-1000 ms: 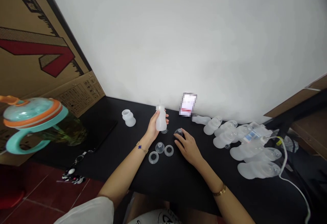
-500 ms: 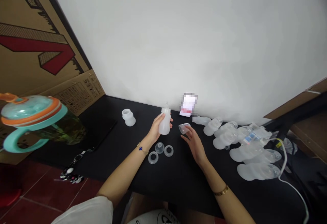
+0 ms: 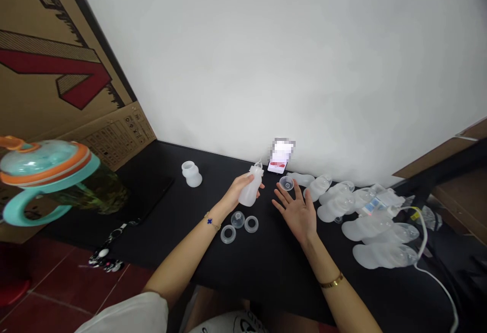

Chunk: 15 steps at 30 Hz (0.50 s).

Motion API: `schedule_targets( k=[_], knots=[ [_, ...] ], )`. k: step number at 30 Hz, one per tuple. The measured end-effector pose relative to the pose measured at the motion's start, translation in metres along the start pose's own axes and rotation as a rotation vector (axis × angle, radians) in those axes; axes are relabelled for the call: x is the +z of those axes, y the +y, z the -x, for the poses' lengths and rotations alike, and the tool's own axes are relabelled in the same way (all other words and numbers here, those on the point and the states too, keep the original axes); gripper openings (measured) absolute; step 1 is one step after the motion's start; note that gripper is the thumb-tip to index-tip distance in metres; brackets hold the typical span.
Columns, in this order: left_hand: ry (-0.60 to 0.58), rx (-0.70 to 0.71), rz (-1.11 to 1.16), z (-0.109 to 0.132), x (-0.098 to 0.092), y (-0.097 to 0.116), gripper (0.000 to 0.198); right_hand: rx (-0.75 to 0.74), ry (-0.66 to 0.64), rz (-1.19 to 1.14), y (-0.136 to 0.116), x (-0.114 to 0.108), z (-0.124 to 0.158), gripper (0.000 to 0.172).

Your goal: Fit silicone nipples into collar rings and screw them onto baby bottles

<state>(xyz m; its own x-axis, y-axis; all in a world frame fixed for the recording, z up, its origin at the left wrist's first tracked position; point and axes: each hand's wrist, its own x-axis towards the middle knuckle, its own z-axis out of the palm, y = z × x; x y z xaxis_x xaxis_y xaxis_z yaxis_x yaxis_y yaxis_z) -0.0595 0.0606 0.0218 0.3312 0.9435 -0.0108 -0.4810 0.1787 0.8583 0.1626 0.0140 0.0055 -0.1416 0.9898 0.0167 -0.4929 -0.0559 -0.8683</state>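
Observation:
My left hand [image 3: 239,191] is closed around a translucent white squeeze bottle [image 3: 249,191], tilted to the right above the black table. A thin clear piece [image 3: 259,164] stands up from the bottle's mouth. My right hand [image 3: 299,214] is turned palm up with its fingers spread. A clear cup-shaped cap [image 3: 286,183] is at its fingertips, hollow side towards me; whether it rests on them or on the table I cannot tell. Below my left hand lie a clear nipple-like dome [image 3: 238,220] and two translucent rings, one [image 3: 228,234] nearer me, another [image 3: 251,224] to the right.
An open white bottle [image 3: 192,174] stands at the left. Several capped bottles [image 3: 367,226] lie at the right beside a white cable [image 3: 423,236]. A lit phone [image 3: 280,156] leans on the wall. A turquoise-and-orange jug [image 3: 72,176] and cardboard box [image 3: 49,69] are far left.
My right hand has turned from palm down to palm up and spread its fingers; the clear cap has shifted slightly right. My left hand has tilted the bottle rightwards.

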Motion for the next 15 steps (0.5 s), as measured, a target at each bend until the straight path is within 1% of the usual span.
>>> schedule_targets(
  k=[5,10,13,15],
  knots=[
    [0.086,0.050,-0.058,0.0011,0.0023,0.0035,0.051,0.004,0.019,0.044,0.0017,-0.0021,0.0000,0.066],
    [0.073,0.048,-0.108,-0.0012,0.0002,0.0021,0.047,0.016,0.018,0.055,0.0032,-0.0041,-0.0010,0.069],
    [0.084,0.010,-0.102,-0.0020,-0.0007,0.0000,0.046,0.000,0.009,0.128,0.0033,-0.0041,-0.0012,0.070],
    [0.065,-0.028,-0.075,-0.0018,-0.0011,-0.0010,0.048,-0.005,0.011,0.127,0.0023,-0.0031,-0.0009,0.070]
  ],
)
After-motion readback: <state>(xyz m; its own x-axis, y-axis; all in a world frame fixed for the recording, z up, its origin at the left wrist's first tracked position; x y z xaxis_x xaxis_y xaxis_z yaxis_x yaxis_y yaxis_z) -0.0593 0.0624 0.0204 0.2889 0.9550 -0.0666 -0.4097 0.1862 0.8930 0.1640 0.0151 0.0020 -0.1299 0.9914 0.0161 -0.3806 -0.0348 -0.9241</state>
